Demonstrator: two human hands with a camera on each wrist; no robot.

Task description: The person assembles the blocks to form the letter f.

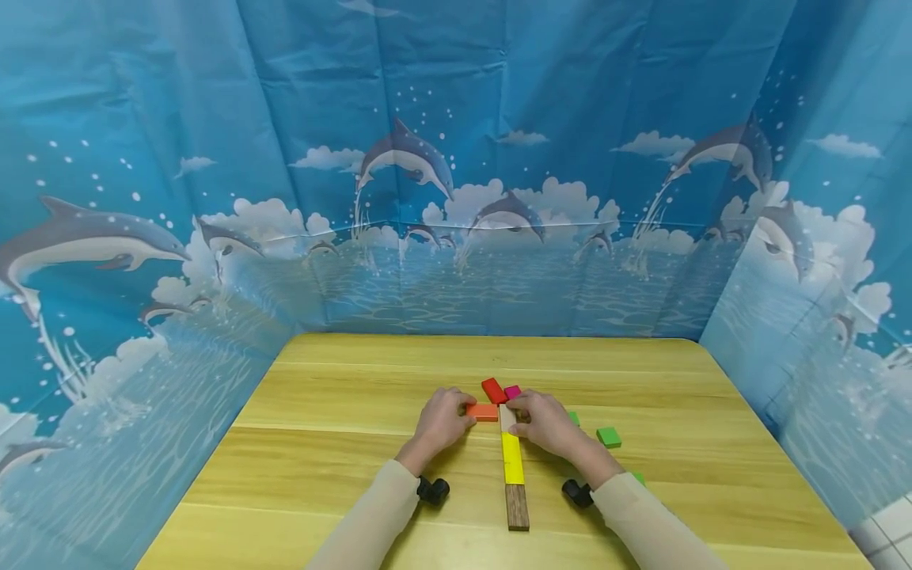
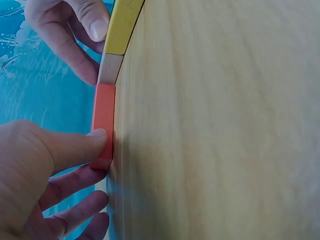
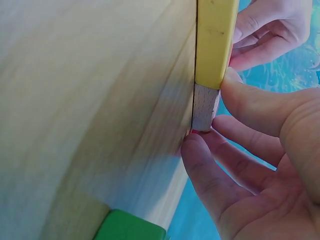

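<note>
My left hand (image 1: 443,421) pinches an orange block (image 1: 485,412) between thumb and fingers. The block lies flat on the wooden table, its inner end against a pale wooden block (image 1: 507,417). My right hand (image 1: 550,425) holds that pale block, with the thumb by its near end and the fingers round the far end. Toward me, a yellow block (image 1: 512,459) and a dark brown block (image 1: 517,507) continue from it in one straight line. In the right wrist view, the yellow block (image 3: 215,45) meets the pale block (image 3: 205,107) end to end.
Just beyond the pale block lie a red block (image 1: 492,390) and a pink block (image 1: 512,392). Several green blocks (image 1: 609,437) are scattered to the right, partly behind the right arm. A blue dolphin-print curtain (image 1: 456,293) hangs behind the table (image 1: 321,443).
</note>
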